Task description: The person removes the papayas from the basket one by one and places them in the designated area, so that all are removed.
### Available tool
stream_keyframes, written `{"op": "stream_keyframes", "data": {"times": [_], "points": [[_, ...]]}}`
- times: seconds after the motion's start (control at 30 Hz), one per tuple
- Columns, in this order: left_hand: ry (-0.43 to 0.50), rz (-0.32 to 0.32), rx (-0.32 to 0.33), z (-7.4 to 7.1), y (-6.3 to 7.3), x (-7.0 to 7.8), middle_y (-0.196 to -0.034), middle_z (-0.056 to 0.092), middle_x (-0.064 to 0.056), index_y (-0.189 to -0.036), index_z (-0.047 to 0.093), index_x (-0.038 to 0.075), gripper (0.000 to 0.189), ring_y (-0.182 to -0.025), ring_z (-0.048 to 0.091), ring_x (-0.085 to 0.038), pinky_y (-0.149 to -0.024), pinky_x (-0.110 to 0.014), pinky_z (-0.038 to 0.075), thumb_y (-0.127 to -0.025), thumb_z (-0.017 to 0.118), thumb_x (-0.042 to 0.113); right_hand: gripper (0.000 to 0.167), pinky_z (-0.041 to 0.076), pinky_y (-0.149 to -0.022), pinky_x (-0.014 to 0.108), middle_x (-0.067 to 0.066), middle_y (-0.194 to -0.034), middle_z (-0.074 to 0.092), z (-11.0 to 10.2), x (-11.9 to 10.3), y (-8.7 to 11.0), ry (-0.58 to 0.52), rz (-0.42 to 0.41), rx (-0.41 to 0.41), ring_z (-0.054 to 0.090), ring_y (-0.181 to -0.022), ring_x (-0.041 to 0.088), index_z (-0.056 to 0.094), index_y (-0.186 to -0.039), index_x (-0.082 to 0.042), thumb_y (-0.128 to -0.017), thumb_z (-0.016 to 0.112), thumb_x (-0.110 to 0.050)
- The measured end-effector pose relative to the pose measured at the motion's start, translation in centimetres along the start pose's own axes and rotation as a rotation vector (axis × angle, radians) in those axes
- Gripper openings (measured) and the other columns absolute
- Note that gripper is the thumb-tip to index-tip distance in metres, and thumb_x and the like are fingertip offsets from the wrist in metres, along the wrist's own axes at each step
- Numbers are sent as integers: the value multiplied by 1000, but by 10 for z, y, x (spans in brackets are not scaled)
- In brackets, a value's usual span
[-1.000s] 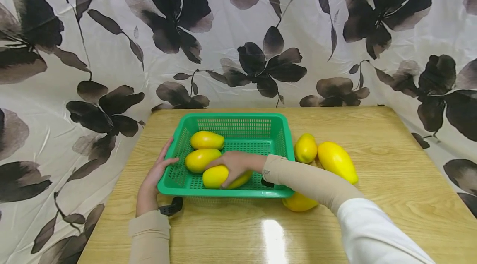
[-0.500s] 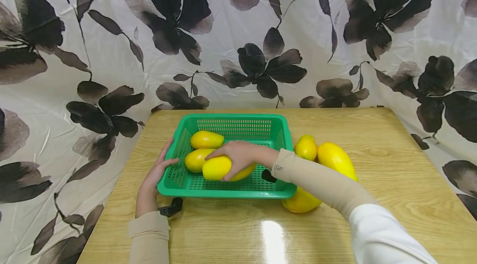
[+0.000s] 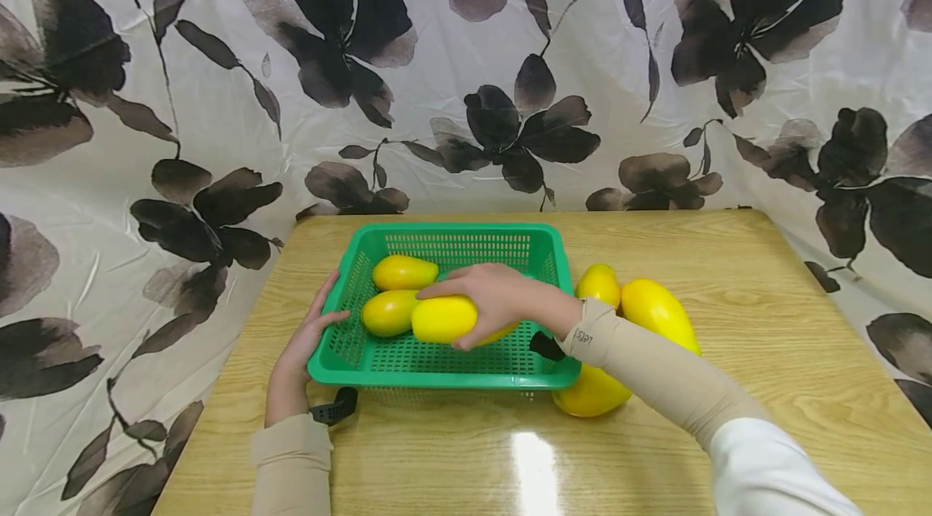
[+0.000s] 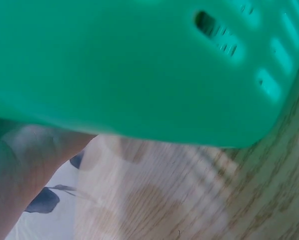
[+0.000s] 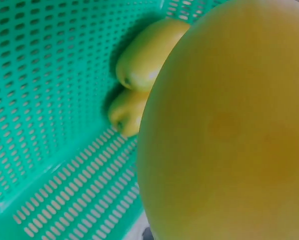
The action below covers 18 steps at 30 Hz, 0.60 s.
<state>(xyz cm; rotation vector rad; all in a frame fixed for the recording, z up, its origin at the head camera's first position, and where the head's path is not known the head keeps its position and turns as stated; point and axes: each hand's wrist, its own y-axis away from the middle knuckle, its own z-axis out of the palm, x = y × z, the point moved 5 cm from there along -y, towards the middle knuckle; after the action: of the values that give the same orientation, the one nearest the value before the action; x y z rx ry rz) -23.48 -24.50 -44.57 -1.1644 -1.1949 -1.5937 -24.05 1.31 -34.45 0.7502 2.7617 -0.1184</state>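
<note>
Head view: A right hand (image 3: 498, 296) wraps its fingers around a yellow fruit (image 3: 444, 319), apparently raised off the floor of a green basket (image 3: 437, 379), where two more fruits (image 3: 388, 314) lie at left. The left hand (image 3: 300, 338), fingers straight, touches the basket's left rim; three loose fruits (image 3: 658, 314) lie to its right. Seemingly mid-lift, the next move calls for a firm grip and clearance from the rim.

A pale, glossy, creased cloth (image 3: 437, 71) hangs behind the desk (image 3: 794, 362) and along both its sides, printed with large black and brownish-grey flowers, leaves and thin stems. The desk has a light yellowish wood grain, and a bright white reflection (image 3: 535, 471) shines on its near part.
</note>
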Motion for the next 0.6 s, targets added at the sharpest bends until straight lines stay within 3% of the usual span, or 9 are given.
{"op": "stream_keyframes", "data": {"times": [0.3, 0.47, 0.6], "points": [[-23, -13, 15, -2, 0, 0, -152, -4, -10, -146, 1, 40, 70, -107, 48, -21, -84, -36, 46, -96, 39, 10, 74, 41, -63, 28, -5, -116, 56, -12, 15, 35, -40, 88, 99, 52, -85, 10, 45, -134, -36, -65, 69, -47], [-32, -14, 26, -2, -1, 1, -152, -5, -8, -146, 1, 38, 70, -113, 43, -28, -85, -37, 46, -95, 40, 10, 74, 40, -65, 30, -4, -115, 56, -17, 18, 57, -77, 93, 135, 51, -88, 11, 45, -135, -34, -66, 70, -44], [-29, -14, 25, -1, -1, 0, -152, -4, -7, -147, 1, 37, 70, -115, 41, -27, -86, -36, 46, -95, 39, 9, 74, 42, -62, 28, -3, -113, 57, -17, 22, 73, -94, 92, 175, 51, -88, 11, 45, -135, -32, -66, 71, -42]]}}
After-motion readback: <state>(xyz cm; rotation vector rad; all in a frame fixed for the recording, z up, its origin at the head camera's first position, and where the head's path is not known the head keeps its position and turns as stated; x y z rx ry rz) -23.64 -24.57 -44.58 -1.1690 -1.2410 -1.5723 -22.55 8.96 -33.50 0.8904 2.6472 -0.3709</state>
